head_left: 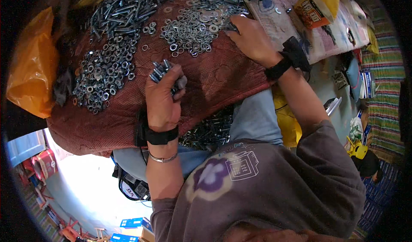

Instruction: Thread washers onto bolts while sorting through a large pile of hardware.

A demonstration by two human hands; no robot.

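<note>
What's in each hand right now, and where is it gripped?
The left hand is closed around a bundle of bolts, gripped by the shanks, ends protruding above the fingers. The right hand reaches the washers; any hold there cannot be told.

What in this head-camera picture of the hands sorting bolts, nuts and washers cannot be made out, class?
- How many bolts the left hand holds: its fingers cover them.
- What the right hand pinches at the washers: hidden under its fingertips.
- The bolt pile: cut off by the top edge.
- The nuts: too small to count.

Probably hardware workshop: heaped bolts (128, 6), nuts (101, 77), washers (193, 27).
</note>
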